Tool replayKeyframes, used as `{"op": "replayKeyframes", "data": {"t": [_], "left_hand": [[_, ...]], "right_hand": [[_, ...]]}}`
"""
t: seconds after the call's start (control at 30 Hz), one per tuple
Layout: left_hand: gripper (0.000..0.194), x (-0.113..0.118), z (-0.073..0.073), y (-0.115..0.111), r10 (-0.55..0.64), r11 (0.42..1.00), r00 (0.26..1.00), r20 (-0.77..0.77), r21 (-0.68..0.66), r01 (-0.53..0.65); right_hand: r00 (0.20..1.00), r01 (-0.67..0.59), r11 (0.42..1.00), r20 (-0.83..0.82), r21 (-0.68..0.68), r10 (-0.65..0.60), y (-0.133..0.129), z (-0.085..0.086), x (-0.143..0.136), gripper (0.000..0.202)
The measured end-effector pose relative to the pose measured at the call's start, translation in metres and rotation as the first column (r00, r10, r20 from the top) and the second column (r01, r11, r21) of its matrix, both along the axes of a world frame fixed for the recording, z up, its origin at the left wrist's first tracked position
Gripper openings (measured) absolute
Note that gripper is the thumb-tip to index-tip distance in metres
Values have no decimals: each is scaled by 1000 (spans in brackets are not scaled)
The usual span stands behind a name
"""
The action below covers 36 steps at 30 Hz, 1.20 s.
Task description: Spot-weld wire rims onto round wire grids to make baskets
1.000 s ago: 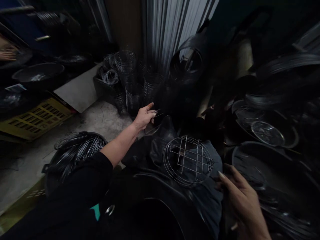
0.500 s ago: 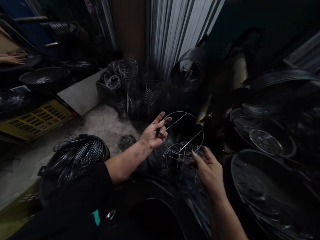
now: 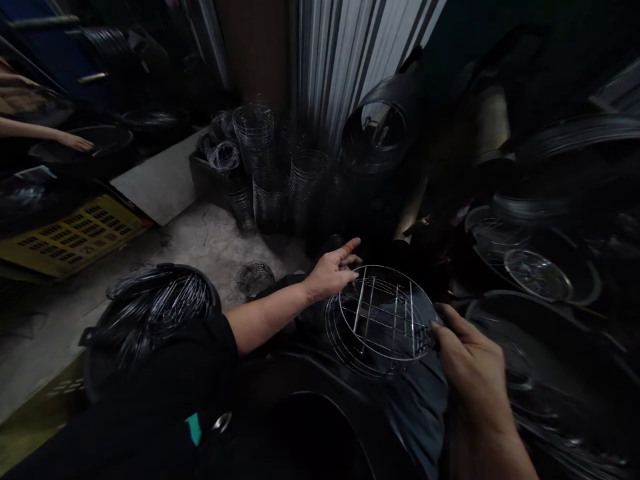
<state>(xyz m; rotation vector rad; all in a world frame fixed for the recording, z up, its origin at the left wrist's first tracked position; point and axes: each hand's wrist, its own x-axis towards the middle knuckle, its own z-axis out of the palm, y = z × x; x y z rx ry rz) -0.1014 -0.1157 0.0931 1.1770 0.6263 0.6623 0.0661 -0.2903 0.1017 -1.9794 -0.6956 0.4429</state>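
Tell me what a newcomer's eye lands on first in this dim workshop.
First, the round wire rack at centre, gripped at its rim by the left hand and the right hand. Next, the pale corrugated sheet at the top, with stacked wire rings below it. At far left, a yellow crate lies flat, and another person's hand reaches into a dark basin.

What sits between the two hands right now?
In the head view, a round wire rack lies between them: the left hand touches its far-left rim and the right hand grips its right rim.
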Motion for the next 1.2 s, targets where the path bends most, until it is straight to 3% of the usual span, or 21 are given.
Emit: {"op": "replayKeyframes", "data": {"t": [0.1, 0.2, 0.37, 0.5, 0.57, 0.67, 0.77, 0.87, 1.03, 1.2], "left_hand": [[81, 6, -9, 3, -99, 982, 990, -102, 151, 114], [79, 4, -15, 3, -121, 965, 980, -160, 214, 154], [76, -1, -16, -1, -123, 976, 979, -161, 156, 149], [71, -3, -18, -5, -110, 990, 983, -150, 67, 121], [67, -6, -22, -7, -105, 992, 987, -124, 49, 112], [59, -11, -31, -11, -98, 993, 994, -50, 66, 101], [54, -15, -39, -14, -103, 991, 995, -1, 89, 103], [55, -15, -43, -14, -104, 991, 995, 2, 86, 103], [59, -15, -40, -9, -143, 990, 989, 27, 21, 142], [67, -19, -30, -1, -214, 977, 977, -14, -26, 213]], "right_hand": [[999, 35, 997, -32, -65, -37, -3, -8, 4, 53], [997, 2, 996, -75, -90, -8, -10, -18, 9, 57], [998, -41, 989, -45, -143, 35, -15, -18, 8, 59], [985, -72, 929, 120, -363, 123, -16, -5, -2, 57], [972, -57, 901, 184, -429, 149, -18, -7, -8, 60], [933, -24, 924, 323, -381, 157, -22, -24, -18, 66], [886, -2, 977, 454, -211, 100, -25, -49, -23, 67], [895, -29, 996, 441, -79, 61, -26, -64, -20, 64], [974, -114, 980, 175, -164, 142, -29, -57, -8, 69], [978, -112, 984, 159, -136, 133, -31, -51, -16, 72]]}}
